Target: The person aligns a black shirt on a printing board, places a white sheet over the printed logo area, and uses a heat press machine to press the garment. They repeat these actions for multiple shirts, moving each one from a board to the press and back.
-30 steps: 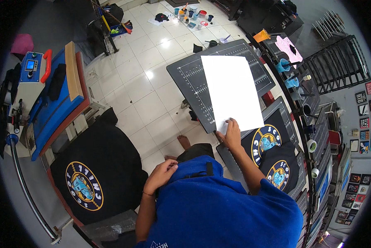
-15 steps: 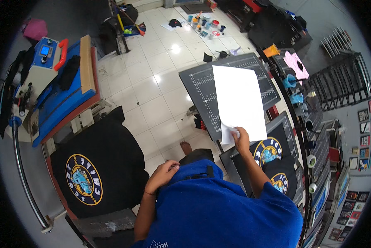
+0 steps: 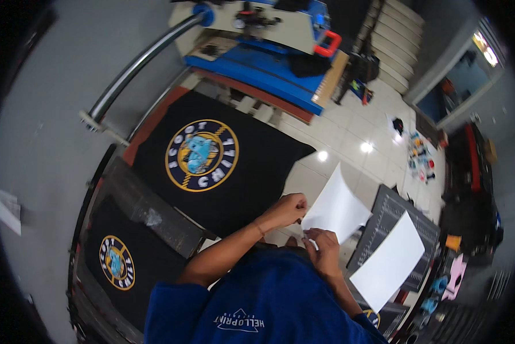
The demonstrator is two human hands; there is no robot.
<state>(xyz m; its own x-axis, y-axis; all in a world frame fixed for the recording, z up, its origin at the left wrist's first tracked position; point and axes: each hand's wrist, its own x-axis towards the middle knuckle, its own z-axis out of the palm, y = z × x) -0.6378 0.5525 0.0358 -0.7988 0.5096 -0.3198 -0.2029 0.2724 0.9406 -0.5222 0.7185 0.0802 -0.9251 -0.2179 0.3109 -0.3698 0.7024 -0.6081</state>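
Observation:
My right hand (image 3: 323, 249) is closed on the near edge of a white paper sheet (image 3: 336, 207), which bends upward in front of me. Closed at the sheet's left corner, my left hand (image 3: 287, 211) has its fingertips against the edge, partly hidden. Another white sheet (image 3: 388, 261) lies on a black board with ruled white markings (image 3: 378, 221), to the right. Left of my hands, a black T-shirt (image 3: 257, 155) lies spread out, with a round blue and yellow print (image 3: 202, 155) on it.
A blue heat press (image 3: 257, 66) with a red handle stands beyond the T-shirt. A second printed black shirt (image 3: 134, 255) lies at the near left, beside a dark flat board (image 3: 148, 212). Jars and tubs (image 3: 422, 160) stand on the tiled floor at the far right.
The view has swung left toward the press. My right hand has lifted a sheet away from the ruled board, leaving another there. My left hand has come up to the lifted sheet.

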